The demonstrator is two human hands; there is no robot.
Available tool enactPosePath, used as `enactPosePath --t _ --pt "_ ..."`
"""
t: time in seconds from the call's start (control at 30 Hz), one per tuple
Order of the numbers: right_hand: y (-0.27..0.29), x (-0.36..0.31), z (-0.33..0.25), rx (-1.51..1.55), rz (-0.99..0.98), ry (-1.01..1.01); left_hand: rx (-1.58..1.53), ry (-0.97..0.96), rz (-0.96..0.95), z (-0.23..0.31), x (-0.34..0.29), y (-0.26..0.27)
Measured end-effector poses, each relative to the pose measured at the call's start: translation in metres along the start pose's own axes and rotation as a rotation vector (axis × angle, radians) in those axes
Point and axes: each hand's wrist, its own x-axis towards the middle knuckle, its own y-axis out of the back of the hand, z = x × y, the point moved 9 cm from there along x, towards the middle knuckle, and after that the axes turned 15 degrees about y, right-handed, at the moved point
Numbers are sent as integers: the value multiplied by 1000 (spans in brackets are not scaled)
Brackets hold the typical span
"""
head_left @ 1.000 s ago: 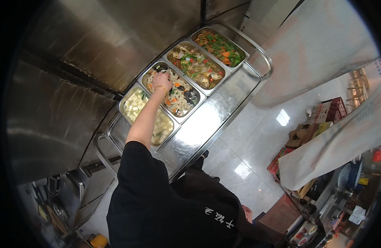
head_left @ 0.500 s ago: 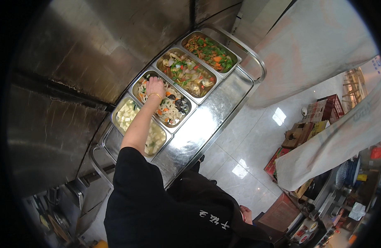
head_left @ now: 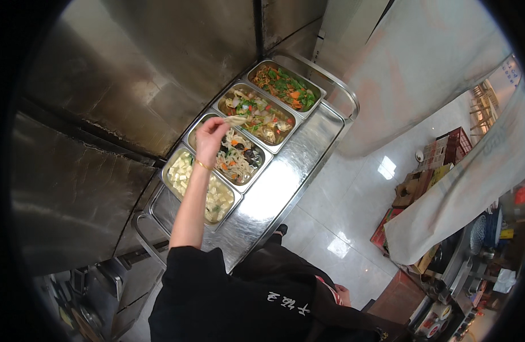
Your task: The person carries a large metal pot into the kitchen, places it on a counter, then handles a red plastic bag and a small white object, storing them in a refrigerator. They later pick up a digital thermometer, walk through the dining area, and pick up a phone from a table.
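Note:
My left hand [head_left: 212,135] is raised over the tray of pale shredded food [head_left: 235,165], mixed with carrot pieces and dark fungus. Its fingertips pinch a few pale food strips [head_left: 235,121], whose ends reach over the neighbouring tray of mixed stew [head_left: 266,121]. Under the left forearm lies a tray of pale cubes in broth [head_left: 218,199], partly covered by the arm. At the far end is a tray of greens and carrots [head_left: 288,88]. My right hand [head_left: 343,295] hangs low beside my body, next to a red-and-white edge; its fingers are mostly hidden.
The trays stand in a row on a steel trolley [head_left: 268,191] with a tubular handle [head_left: 345,91] at each end. A metal wall [head_left: 143,74] runs along its left side. Pale hanging sheets [head_left: 399,80], crates [head_left: 445,151] and cardboard boxes [head_left: 408,191] are on the right.
My left hand has lifted out of the shredded-food tray, now carrying pale strips between its fingertips. The view has shifted slightly; my right hand stays low at my side.

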Motion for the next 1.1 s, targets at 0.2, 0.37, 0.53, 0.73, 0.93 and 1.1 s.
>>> enactPosePath --t 0.2,0.37,0.53,0.73,0.93,1.1 --pt "-6 13 6 92 8 -19 -601 42 -726 62 -109 -129" --pt "-15 18 18 270 57 -11 -613 186 -1145 83 -214 -236" --pt "-21 -2 55 363 140 -7 -504 450 -1563 100 -356 -318" --pt "-16 -53 134 463 318 -130 -412 253 -2263 161 -539 -354" --pt "-19 -100 214 659 507 -236 -615 301 -2583 166 -652 -374" --pt "-29 -134 268 772 560 -321 -800 552 -2852 148 -723 -382"
